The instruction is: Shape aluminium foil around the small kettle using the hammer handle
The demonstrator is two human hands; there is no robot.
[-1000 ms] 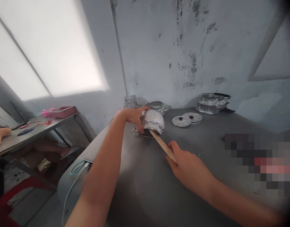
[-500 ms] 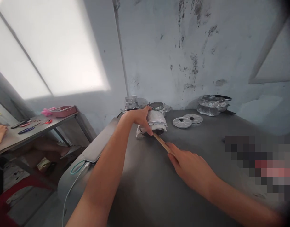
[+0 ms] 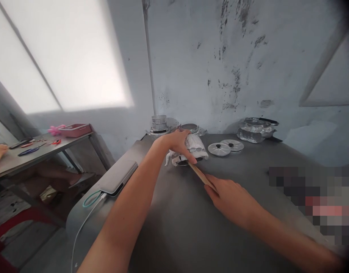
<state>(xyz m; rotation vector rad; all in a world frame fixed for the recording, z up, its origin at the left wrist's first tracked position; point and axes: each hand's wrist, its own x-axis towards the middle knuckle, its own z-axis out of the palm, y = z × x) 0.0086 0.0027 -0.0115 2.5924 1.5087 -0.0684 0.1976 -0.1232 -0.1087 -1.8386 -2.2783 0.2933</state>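
Note:
My left hand [image 3: 182,145] is curved over a small round vessel wrapped in crumpled whitish material [image 3: 197,144], its thumb near the front rim. The vessel lies tilted, its dark opening facing me. A flat wooden stick [image 3: 200,174] is gripped in my right hand [image 3: 231,195], its far end at the vessel's rim beside my left thumb. Whether the tip goes inside is hidden. Just behind stands a foil-wrapped round pan [image 3: 190,128]. Two round lids with black knobs [image 3: 219,149] lie overlapping to the right of the vessel.
Stacked perforated metal cups [image 3: 159,123] stand at the back of the grey table [image 3: 174,231]. A foil-covered pan [image 3: 254,133] sits back right. Left lies a power bank [image 3: 117,180] with a cable. A side table holds a pink basket [image 3: 76,130] and scissors [image 3: 29,151]; a person's limb shows there.
The wrapped vessel has shifted slightly right and turned under my left hand, its opening now narrower in view. Both hands and the stick moved a little right with it. The camera view shifted slightly.

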